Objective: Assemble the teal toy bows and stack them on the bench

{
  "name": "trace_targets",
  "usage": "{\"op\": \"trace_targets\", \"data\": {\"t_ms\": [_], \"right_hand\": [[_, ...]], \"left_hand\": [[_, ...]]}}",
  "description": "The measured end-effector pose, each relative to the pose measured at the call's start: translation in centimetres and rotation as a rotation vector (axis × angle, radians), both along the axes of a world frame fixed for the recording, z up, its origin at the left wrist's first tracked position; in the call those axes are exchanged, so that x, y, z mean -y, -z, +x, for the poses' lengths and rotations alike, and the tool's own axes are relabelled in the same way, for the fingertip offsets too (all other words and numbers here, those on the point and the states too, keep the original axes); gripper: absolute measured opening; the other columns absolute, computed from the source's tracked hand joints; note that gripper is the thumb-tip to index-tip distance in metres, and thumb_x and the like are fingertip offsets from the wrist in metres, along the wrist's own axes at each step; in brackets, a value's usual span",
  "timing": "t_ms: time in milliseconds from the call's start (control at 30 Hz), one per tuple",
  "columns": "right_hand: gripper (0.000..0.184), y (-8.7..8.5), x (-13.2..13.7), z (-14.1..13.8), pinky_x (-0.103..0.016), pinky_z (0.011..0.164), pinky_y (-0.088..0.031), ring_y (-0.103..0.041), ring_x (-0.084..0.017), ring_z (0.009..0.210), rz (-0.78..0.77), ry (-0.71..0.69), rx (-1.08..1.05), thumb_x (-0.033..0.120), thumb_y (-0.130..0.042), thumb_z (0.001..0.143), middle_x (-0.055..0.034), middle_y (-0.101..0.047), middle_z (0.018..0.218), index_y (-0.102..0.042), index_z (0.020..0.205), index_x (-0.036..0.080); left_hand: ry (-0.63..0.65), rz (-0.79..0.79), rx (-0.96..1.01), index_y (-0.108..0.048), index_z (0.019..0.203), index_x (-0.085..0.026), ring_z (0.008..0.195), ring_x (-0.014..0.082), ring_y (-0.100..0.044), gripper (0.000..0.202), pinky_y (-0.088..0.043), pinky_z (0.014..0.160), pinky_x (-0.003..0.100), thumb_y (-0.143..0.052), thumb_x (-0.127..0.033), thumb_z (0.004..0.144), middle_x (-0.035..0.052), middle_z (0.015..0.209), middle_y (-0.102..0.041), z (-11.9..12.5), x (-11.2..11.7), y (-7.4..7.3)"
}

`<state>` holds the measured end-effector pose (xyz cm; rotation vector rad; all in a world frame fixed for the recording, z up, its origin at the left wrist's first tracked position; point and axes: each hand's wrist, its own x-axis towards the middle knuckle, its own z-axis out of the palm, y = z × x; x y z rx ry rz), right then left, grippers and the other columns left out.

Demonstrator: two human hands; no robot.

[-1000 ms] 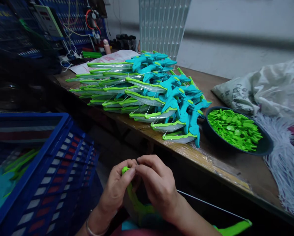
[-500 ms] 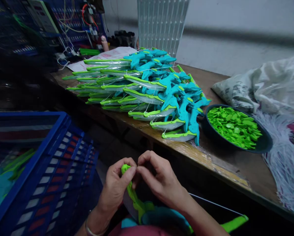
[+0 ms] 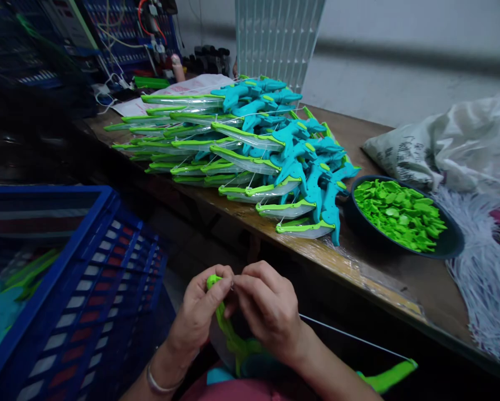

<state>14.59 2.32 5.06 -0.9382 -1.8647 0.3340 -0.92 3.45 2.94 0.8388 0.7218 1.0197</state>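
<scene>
My left hand (image 3: 200,314) is closed around the upper green tip of a green and teal toy bow (image 3: 231,342) held over my lap. My right hand (image 3: 269,309) pinches at that same tip, thumb and forefinger pressed together on a thin white string (image 3: 350,337). The string runs taut from there to the bow's other green tip (image 3: 390,376) at the lower right. On the wooden table (image 3: 383,278) ahead lies a big stack of finished toy bows (image 3: 250,150).
A dark bowl (image 3: 450,248) of small green plastic pieces stands right of the stack, beside a bundle of white strings (image 3: 484,289) and a white sack (image 3: 450,150). A blue plastic crate (image 3: 87,289) with more bows sits at my left. A clear ribbed bin (image 3: 275,39) stands behind.
My right hand has closed in on the green tip again after lifting slightly away. The bow and both hands have stayed in place over my lap.
</scene>
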Motion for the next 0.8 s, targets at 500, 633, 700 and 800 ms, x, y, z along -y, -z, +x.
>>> {"op": "trace_targets", "data": {"t_ms": [500,633,700,800], "right_hand": [[0.012,0.1,0.4,-0.3,-0.026,0.061,-0.047,-0.056,-0.015,0.074,0.034,0.155,-0.057,0.006,-0.056,0.092,-0.0056,-0.058,0.085,-0.059,0.098,0.017],[0.018,-0.4,0.3,-0.3,-0.029,0.069,-0.052,-0.060,-0.019,0.084,-0.041,0.049,-0.032,0.010,-0.059,0.094,-0.0087,-0.063,0.094,-0.058,0.111,0.016],[0.019,-0.6,0.1,-0.3,-0.027,0.070,-0.052,-0.061,-0.017,0.084,-0.066,0.018,-0.034,0.010,-0.060,0.095,-0.0079,-0.064,0.095,-0.058,0.113,0.016],[0.011,-0.9,0.0,-0.1,-0.024,0.068,-0.051,-0.061,-0.015,0.080,-0.115,-0.006,-0.055,0.010,-0.059,0.097,-0.0058,-0.063,0.091,-0.062,0.106,0.016]], "left_hand": [[-0.027,0.054,-0.056,-0.058,0.075,-0.017,0.055,0.0078,-0.045,0.028,-0.036,0.055,0.020,-0.057,-0.032,0.099,-0.0029,0.063,-0.050,0.3,0.0,0.0],[-0.076,-0.029,-0.038,-0.062,0.080,-0.017,0.062,0.0080,-0.046,0.022,-0.039,0.058,0.019,-0.067,-0.033,0.093,-0.0021,0.071,-0.051,0.4,0.0,0.2],[-0.081,-0.044,-0.028,-0.063,0.083,-0.017,0.062,0.0078,-0.047,0.020,-0.039,0.058,0.019,-0.069,-0.034,0.092,-0.0021,0.073,-0.051,0.4,0.0,0.2],[-0.062,-0.026,-0.027,-0.063,0.083,-0.017,0.056,0.0074,-0.045,0.023,-0.037,0.053,0.019,-0.066,-0.038,0.093,-0.0030,0.068,-0.050,0.5,0.1,0.0]]}}
